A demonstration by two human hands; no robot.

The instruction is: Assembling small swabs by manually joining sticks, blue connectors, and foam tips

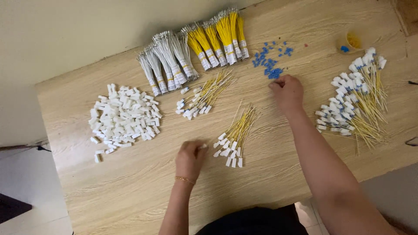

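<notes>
Pale wood-grain desk (pixel 130 191): the left hand (pixel 190 157), fingers curled on a small white connector, rests just left of a yellow-wire bunch (pixel 235 135) running toward the far edge, while the right hand (pixel 287 91) pinches among blue beads (pixel 272 69).

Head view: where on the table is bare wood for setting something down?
Bare wood lies along the near table edge below the white connector pile and beside the left hand. Another patch sits between the right hand and the finished heap. The back edge is crowded with wire bundles and blue beads.
</notes>
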